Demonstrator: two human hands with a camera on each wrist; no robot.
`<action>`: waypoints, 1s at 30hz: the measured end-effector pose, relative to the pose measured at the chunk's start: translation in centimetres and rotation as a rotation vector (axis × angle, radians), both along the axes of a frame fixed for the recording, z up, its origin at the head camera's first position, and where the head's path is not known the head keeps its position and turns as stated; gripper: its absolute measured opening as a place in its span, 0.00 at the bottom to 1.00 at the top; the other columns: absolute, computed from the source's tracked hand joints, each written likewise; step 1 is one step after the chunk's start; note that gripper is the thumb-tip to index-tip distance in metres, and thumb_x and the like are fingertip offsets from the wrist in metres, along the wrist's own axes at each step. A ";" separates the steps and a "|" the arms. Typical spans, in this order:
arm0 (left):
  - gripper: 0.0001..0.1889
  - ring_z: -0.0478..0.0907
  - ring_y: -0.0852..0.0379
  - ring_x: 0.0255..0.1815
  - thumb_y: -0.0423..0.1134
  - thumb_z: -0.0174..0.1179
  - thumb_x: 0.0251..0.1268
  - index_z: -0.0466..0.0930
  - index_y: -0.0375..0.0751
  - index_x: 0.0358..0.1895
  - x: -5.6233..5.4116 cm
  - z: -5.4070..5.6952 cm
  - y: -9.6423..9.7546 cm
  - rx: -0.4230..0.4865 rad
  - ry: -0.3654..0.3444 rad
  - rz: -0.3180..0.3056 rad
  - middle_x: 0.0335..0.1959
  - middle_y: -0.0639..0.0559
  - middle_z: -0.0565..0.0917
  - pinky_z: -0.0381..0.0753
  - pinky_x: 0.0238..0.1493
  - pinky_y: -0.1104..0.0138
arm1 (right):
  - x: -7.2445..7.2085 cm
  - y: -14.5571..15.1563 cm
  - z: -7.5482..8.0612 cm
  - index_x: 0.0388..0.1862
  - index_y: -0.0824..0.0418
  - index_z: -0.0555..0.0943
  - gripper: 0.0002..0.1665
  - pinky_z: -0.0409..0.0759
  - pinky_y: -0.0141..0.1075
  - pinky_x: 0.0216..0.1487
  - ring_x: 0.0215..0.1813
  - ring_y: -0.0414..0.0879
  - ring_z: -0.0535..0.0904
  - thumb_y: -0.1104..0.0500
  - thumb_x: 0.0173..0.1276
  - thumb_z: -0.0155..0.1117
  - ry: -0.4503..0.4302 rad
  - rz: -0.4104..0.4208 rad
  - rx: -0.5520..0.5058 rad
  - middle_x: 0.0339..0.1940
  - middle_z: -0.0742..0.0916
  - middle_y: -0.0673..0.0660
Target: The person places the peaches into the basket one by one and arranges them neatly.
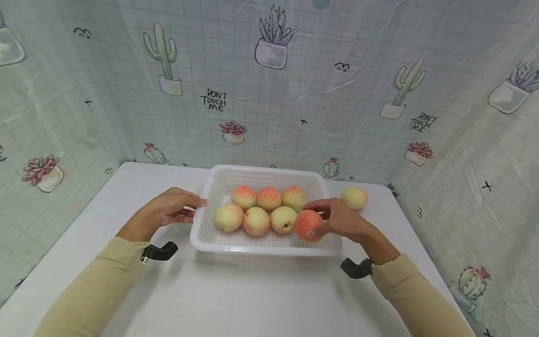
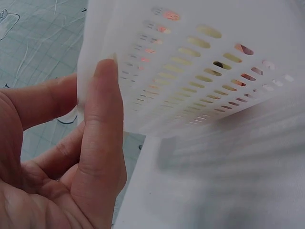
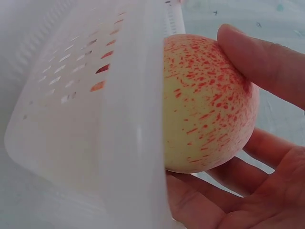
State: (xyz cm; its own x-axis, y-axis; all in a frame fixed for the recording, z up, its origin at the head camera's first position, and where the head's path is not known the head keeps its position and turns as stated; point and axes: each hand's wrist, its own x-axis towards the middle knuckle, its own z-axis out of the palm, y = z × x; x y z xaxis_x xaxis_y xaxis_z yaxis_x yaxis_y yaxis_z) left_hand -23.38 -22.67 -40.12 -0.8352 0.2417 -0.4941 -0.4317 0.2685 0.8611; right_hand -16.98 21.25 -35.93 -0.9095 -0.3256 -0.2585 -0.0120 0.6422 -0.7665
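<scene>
A white perforated plastic basket (image 1: 265,251) stands on the white table, with several yellow and red peaches (image 1: 256,221) in two rows inside. At the basket's left end my left hand (image 1: 178,206) grips the rim; in the left wrist view the fingers of this hand (image 2: 102,124) lie against the outer wall. Over the basket's right end, my right hand (image 1: 338,217) holds a redder peach (image 1: 309,225) between thumb and fingers. The right wrist view shows that speckled peach (image 3: 205,109) just past the basket's rim (image 3: 136,119), which hides part of it.
One more yellow peach (image 1: 354,197) lies on the table (image 1: 252,299) to the right of the basket, behind the right hand. A curtain (image 1: 269,112) printed with potted cacti hangs behind the table and along both sides.
</scene>
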 end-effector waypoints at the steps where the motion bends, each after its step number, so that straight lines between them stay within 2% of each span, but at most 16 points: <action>1: 0.22 0.86 0.57 0.37 0.45 0.69 0.70 0.80 0.35 0.59 0.0 0.0 0.0 0.001 -0.001 0.000 0.40 0.52 0.89 0.91 0.40 0.65 | 0.0 -0.1 0.0 0.66 0.57 0.82 0.38 0.84 0.47 0.61 0.60 0.53 0.83 0.60 0.53 0.80 -0.005 0.004 0.000 0.68 0.84 0.58; 6: 0.22 0.87 0.56 0.37 0.44 0.69 0.70 0.80 0.34 0.60 0.1 0.1 0.1 0.002 0.002 0.004 0.39 0.53 0.89 0.91 0.41 0.64 | 0.0 -0.5 0.0 0.65 0.57 0.82 0.37 0.83 0.45 0.59 0.59 0.53 0.82 0.59 0.53 0.80 -0.007 0.047 0.015 0.67 0.84 0.58; 11: 0.20 0.87 0.56 0.37 0.43 0.70 0.69 0.82 0.35 0.57 0.1 0.2 0.2 0.006 0.001 0.007 0.38 0.53 0.89 0.91 0.41 0.65 | -0.2 -0.7 -0.5 0.63 0.57 0.83 0.35 0.81 0.40 0.58 0.58 0.51 0.82 0.60 0.53 0.79 0.011 0.112 0.043 0.64 0.85 0.57; 15: 0.17 0.86 0.56 0.37 0.43 0.69 0.69 0.83 0.36 0.54 0.1 0.1 0.1 0.008 0.004 0.006 0.37 0.53 0.89 0.91 0.40 0.65 | -0.3 -0.9 -0.8 0.63 0.57 0.83 0.34 0.79 0.41 0.61 0.61 0.51 0.79 0.61 0.53 0.77 0.013 0.150 0.071 0.63 0.85 0.55; 19: 0.17 0.86 0.56 0.37 0.43 0.69 0.70 0.83 0.36 0.54 0.1 0.0 0.1 0.007 0.008 0.003 0.37 0.53 0.88 0.91 0.41 0.65 | -0.3 -1.2 -0.9 0.60 0.55 0.83 0.31 0.78 0.41 0.60 0.59 0.49 0.78 0.62 0.53 0.74 0.008 0.174 0.096 0.59 0.86 0.52; 23: 0.19 0.86 0.57 0.38 0.44 0.69 0.70 0.82 0.35 0.56 0.0 -0.1 0.1 0.006 0.012 0.002 0.38 0.53 0.88 0.90 0.40 0.65 | -0.4 -1.5 -1.0 0.56 0.52 0.83 0.28 0.77 0.42 0.59 0.57 0.48 0.78 0.63 0.53 0.73 0.015 0.186 0.130 0.55 0.86 0.50; 30: 0.21 0.85 0.57 0.39 0.45 0.69 0.70 0.81 0.35 0.58 0.1 -0.4 -0.1 0.017 0.019 -0.006 0.40 0.53 0.88 0.90 0.40 0.66 | -0.3 -2.2 -1.0 0.55 0.52 0.81 0.31 0.77 0.42 0.55 0.56 0.49 0.77 0.64 0.49 0.73 0.018 0.163 0.223 0.54 0.85 0.51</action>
